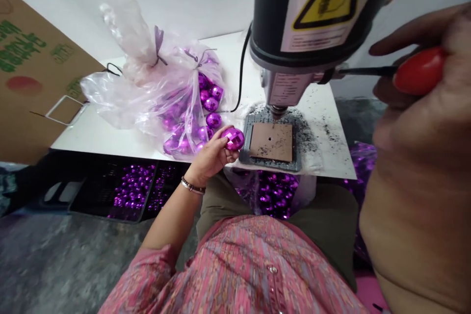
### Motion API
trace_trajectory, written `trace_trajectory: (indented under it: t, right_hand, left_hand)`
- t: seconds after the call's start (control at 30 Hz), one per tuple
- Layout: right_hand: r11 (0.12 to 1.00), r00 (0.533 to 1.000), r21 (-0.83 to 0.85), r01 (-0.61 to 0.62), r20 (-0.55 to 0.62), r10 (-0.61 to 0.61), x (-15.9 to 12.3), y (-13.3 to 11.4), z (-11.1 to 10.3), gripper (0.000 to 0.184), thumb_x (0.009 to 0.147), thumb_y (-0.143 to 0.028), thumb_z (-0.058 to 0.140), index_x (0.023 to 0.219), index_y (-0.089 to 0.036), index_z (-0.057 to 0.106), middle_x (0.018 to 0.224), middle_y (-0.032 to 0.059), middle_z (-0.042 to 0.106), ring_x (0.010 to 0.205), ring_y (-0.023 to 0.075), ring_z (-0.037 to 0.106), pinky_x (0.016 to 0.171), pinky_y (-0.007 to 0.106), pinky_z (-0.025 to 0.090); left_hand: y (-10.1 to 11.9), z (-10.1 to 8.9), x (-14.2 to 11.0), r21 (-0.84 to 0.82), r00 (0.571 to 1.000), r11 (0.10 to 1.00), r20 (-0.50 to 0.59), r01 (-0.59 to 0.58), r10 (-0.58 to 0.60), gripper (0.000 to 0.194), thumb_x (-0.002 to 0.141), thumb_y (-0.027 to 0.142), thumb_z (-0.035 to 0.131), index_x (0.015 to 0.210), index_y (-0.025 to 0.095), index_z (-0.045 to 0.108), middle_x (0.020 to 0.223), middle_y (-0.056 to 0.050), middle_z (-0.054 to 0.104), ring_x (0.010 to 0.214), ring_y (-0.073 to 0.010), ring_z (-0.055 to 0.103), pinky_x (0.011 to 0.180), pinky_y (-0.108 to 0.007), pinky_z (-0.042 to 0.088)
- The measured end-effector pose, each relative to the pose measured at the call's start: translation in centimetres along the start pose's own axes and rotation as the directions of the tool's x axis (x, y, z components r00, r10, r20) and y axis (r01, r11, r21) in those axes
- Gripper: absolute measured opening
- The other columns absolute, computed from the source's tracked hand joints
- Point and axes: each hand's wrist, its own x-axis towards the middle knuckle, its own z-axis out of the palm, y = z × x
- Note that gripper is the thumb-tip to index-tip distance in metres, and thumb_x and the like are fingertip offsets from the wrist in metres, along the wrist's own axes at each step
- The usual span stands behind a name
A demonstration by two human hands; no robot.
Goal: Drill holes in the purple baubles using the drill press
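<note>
My left hand [213, 157] has its fingers closed round a shiny purple faceted ball [233, 138], held just left of the drill press base. In my right hand [437, 73] is the red knob [419, 71] of the drill press lever, at the upper right. The drill press [309, 14] is black and silver, with a yellow warning label. Its bit [275, 117] points down over a brown square plate [271, 142] with a small hole. That plate lies on a grey base [299, 157], and dark shavings are scattered around it.
A clear plastic bag [136, 103] with purple balls spilling out lies on the white table [331, 167]. A cardboard box [33, 78] stands at the left. Black crates [91, 186] of purple balls are below the table; another bag of balls [279, 194] hangs at its front edge.
</note>
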Motion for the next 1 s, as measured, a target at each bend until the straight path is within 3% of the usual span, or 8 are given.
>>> trace_trajectory:
  t: [0.1, 0.23, 0.4, 0.47, 0.6, 0.73, 0.87, 1.0]
  right_hand:
    - [0.997, 0.985, -0.03, 0.078, -0.149, -0.081, 0.6, -0.9, 0.7, 0.04, 0.103, -0.043, 0.041, 0.081, -0.019, 0.063, 0.082, -0.0028, 0.063, 0.075, -0.0027, 0.059, 0.069, 0.021, 0.041]
    - [0.979, 0.976, 0.039, 0.2, -0.091, -0.195, 1.2, -2.2, 1.3, 0.035, 0.103, -0.023, 0.039, 0.07, -0.016, 0.047, 0.065, -0.0039, 0.045, 0.068, -0.0035, 0.053, 0.073, 0.016, 0.043]
    - [0.993, 0.992, -0.011, 0.118, -0.044, -0.118, 1.0, -4.4, 1.2, 0.057, 0.105, -0.053, 0.009, 0.064, -0.021, 0.034, 0.062, -0.0012, 0.034, 0.065, -0.0035, 0.047, 0.072, 0.015, 0.038]
    - [0.995, 0.994, -0.028, 0.1, -0.036, -0.101, 0.9, -4.6, 1.1, 0.06, 0.1, -0.056, -0.004, 0.062, -0.023, 0.029, 0.064, 0.0003, 0.033, 0.065, -0.0048, 0.046, 0.07, 0.014, 0.037]
    - [0.987, 0.987, -0.011, 0.158, 0.036, -0.157, 0.9, -3.9, 1.0, 0.056, 0.094, -0.057, -0.009, 0.063, -0.023, 0.023, 0.067, 0.0018, 0.032, 0.075, -0.0057, 0.051, 0.076, 0.008, 0.041]
    - [0.983, 0.983, -0.048, 0.177, 0.049, -0.174, 1.1, -3.7, 0.8, 0.048, 0.09, -0.055, -0.011, 0.063, -0.023, 0.014, 0.069, 0.0026, 0.029, 0.077, -0.0079, 0.05, 0.077, 0.004, 0.04]
    - [0.975, 0.988, -0.159, 0.152, 0.049, -0.146, 1.3, -4.0, 0.6, 0.051, 0.083, -0.047, -0.019, 0.063, -0.022, 0.022, 0.072, 0.002, 0.034, 0.071, -0.0104, 0.044, 0.072, 0.004, 0.035]
    - [0.971, 0.974, -0.076, 0.225, 0.034, -0.223, 1.2, -3.3, 0.7, 0.051, 0.083, -0.053, -0.015, 0.068, -0.025, 0.024, 0.074, 0.0021, 0.033, 0.076, -0.0086, 0.049, 0.077, 0.004, 0.041]
  left_hand:
    - [-0.2, 1.8, 1.1, -0.09, 0.998, 0.994, 0.02, 0.055, -0.054, 0.074, 0.066, 0.052, 0.088, 0.129, 0.029, 0.056, 0.09, 0.0, 0.067, 0.068, -0.0131, 0.066, 0.061, -0.026, 0.051]
    - [-0.1, 4.0, 2.7, 0.103, 1.0, 0.995, -0.013, -0.009, 0.01, 0.07, 0.066, 0.044, 0.091, 0.122, 0.025, 0.054, 0.095, -0.001, 0.069, 0.071, -0.0124, 0.067, 0.058, -0.022, 0.047]
    - [-0.2, 5.7, 4.2, 0.273, 0.99, 0.957, -0.08, -0.093, 0.119, 0.063, 0.064, 0.041, 0.091, 0.11, 0.021, 0.055, 0.091, 0.001, 0.067, 0.071, -0.0101, 0.061, 0.057, -0.02, 0.047]
    - [-0.5, 5.9, 4.7, 0.295, 0.991, 0.952, -0.085, -0.075, 0.104, 0.063, 0.063, 0.043, 0.092, 0.108, 0.021, 0.054, 0.091, 0.0, 0.067, 0.069, -0.0097, 0.06, 0.055, -0.019, 0.045]
    - [-1.0, 5.7, 5.4, 0.38, 0.992, 0.922, -0.065, -0.075, 0.107, 0.06, 0.066, 0.042, 0.089, 0.111, 0.021, 0.055, 0.092, 0.0, 0.067, 0.069, -0.0103, 0.06, 0.056, -0.02, 0.044]
    - [-0.8, 5.6, 5.7, 0.535, 0.987, 0.837, -0.037, -0.115, 0.159, 0.056, 0.07, 0.039, 0.087, 0.115, 0.02, 0.061, 0.1, -0.003, 0.07, 0.082, -0.015, 0.064, 0.067, -0.025, 0.049]
    - [-0.1, 6.1, 5.7, 0.708, 0.978, 0.691, -0.005, -0.143, 0.208, 0.06, 0.069, 0.037, 0.088, 0.122, 0.02, 0.068, 0.107, -0.004, 0.074, 0.096, -0.02, 0.066, 0.09, -0.033, 0.052]
    - [0.3, 6.8, 5.8, 0.781, 0.975, 0.602, 0.035, -0.164, 0.22, 0.062, 0.069, 0.034, 0.087, 0.127, 0.021, 0.071, 0.111, -0.004, 0.075, 0.103, -0.0231, 0.067, 0.1, -0.038, 0.051]
